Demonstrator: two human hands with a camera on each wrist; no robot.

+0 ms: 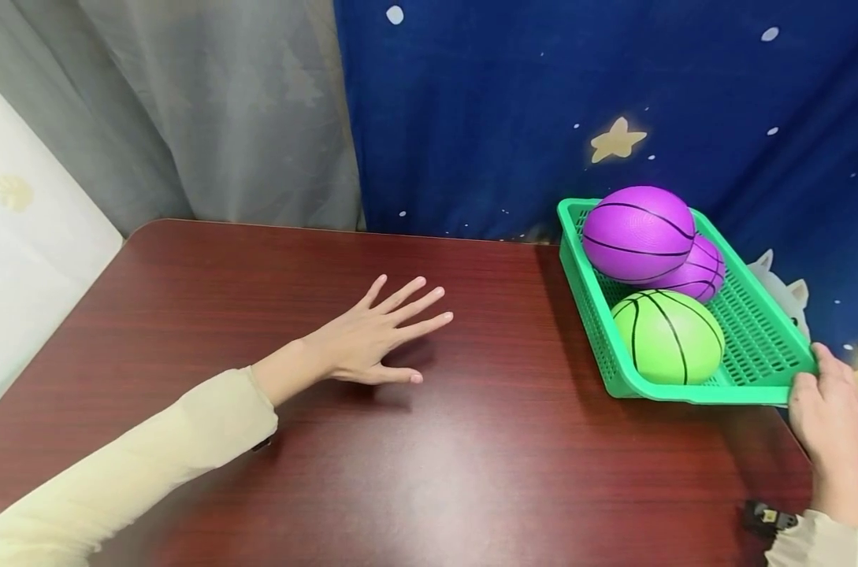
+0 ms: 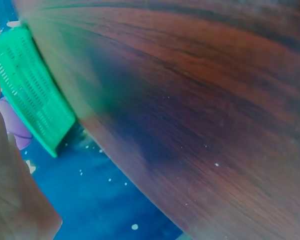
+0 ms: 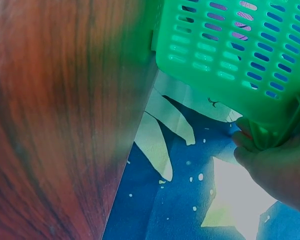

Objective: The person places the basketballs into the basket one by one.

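A green plastic basket (image 1: 762, 315) with slotted walls is at the right side of the table, its near right corner out past the table's edge. My right hand (image 1: 829, 409) grips that corner by the rim; in the right wrist view the fingers (image 3: 247, 140) curl round the basket's edge. Inside lie two purple balls, the larger purple ball (image 1: 637, 232) partly covering the smaller purple ball (image 1: 705, 272), and a light green ball (image 1: 666, 339) nearest me. My left hand (image 1: 368, 335) is over the middle of the table, fingers spread and straight, holding nothing.
The dark red wooden table (image 1: 471, 472) runs back to a grey curtain (image 1: 244, 118) and a blue starry curtain (image 1: 471, 118). The table's right edge passes under the basket. A white wall (image 1: 31, 220) stands at the left.
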